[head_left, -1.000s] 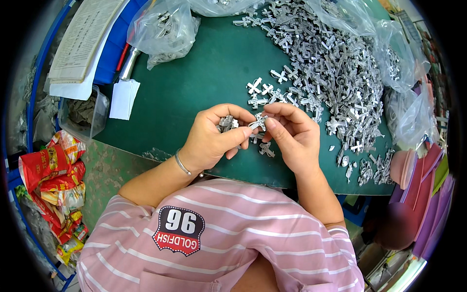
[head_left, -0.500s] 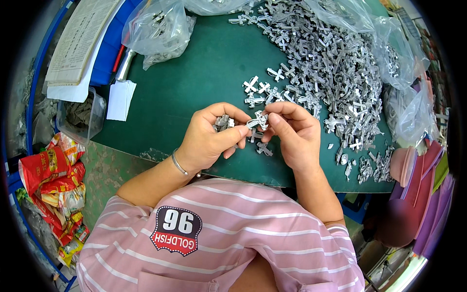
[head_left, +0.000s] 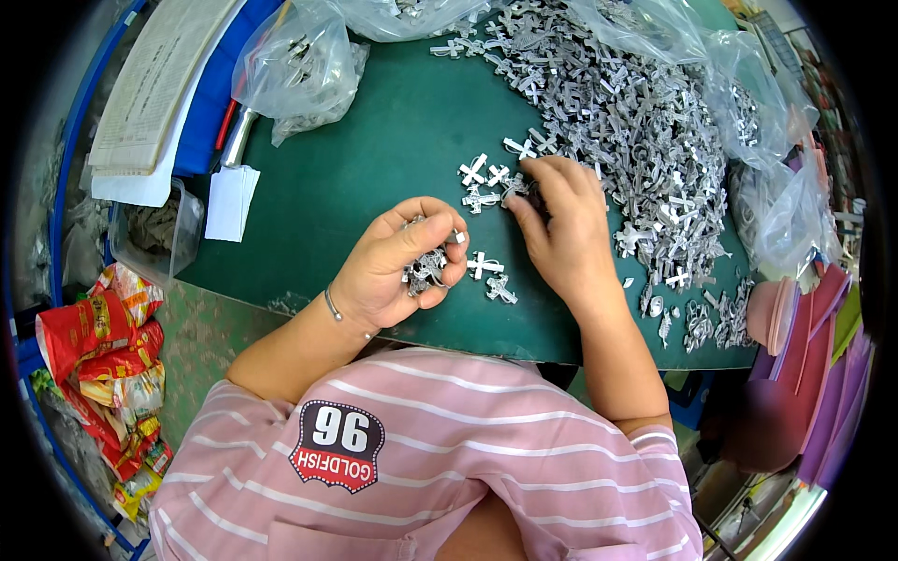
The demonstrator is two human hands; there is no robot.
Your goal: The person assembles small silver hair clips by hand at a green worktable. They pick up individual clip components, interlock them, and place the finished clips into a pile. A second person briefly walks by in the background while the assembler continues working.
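My left hand (head_left: 398, 257) is closed around several small silver metal crosses (head_left: 426, 269), which show between its thumb and curled fingers. At the near edge of the big pile, my right hand (head_left: 566, 220) has its thumb and fingertips closed about another metal cross (head_left: 514, 186), partly hidden by the fingers. Just left of those fingertips lie loose crosses (head_left: 473, 170). Between my hands, nearer me, a bright cross (head_left: 484, 266) and a greyer ornate one (head_left: 500, 289) rest on the green tabletop (head_left: 309, 187).
A large heap of metal crosses (head_left: 645, 159) covers the right side, edged by clear plastic bags (head_left: 781, 210). Small piles (head_left: 716, 323) sit near the front right edge. At left are a bagged batch (head_left: 304, 79), white cards (head_left: 232, 201), a clear tub (head_left: 154, 234) and papers (head_left: 159, 84).
My right hand has left my left hand and moved up and right to the loose crosses. My left hand has curled its fingers round its crosses. One ornate cross is no longer held up between both hands.
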